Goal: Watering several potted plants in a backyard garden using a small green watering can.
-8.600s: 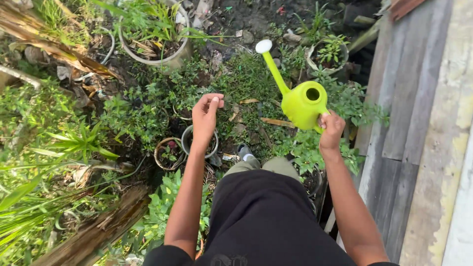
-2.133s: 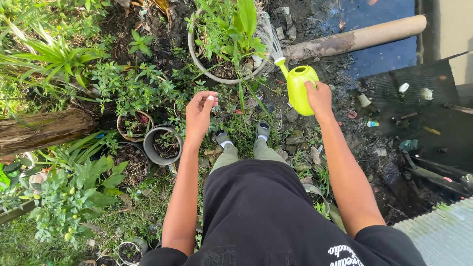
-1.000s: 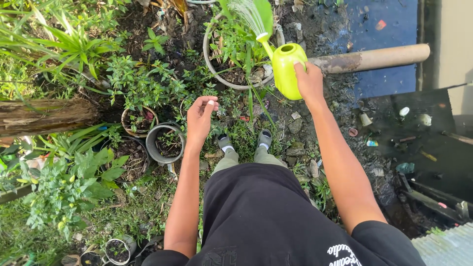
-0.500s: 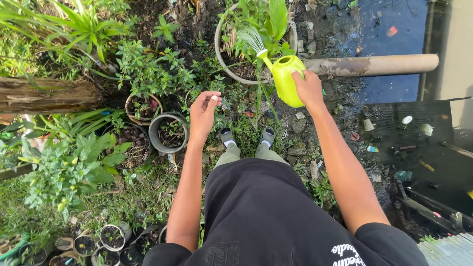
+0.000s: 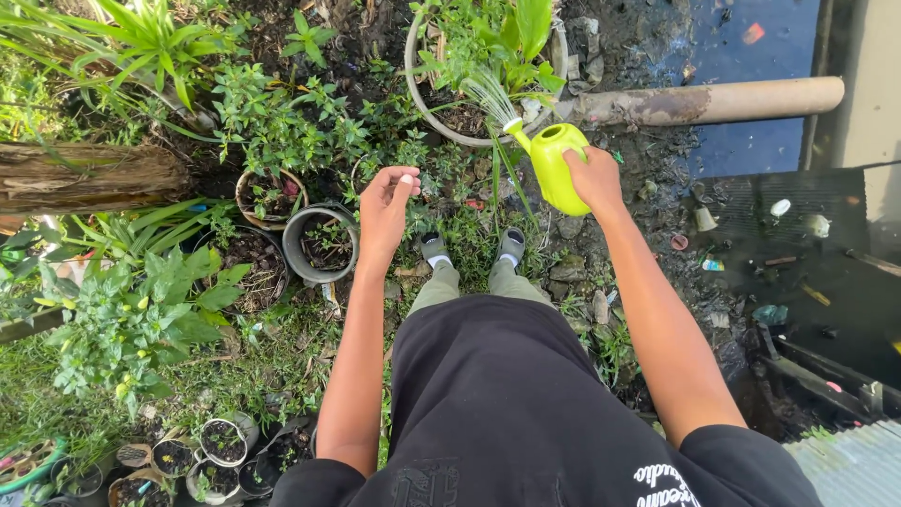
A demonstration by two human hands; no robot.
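the right hand is wrapped round the handle at the near side of the green can, which is tipped toward the far big pot with water fanning from its rose. it looks like thin, stiff plastic (light by itself, heavier and sloshy with water inside), so the handle seems the place to hold. the left hand hangs empty, fingers loosely curled, above the grey pot.
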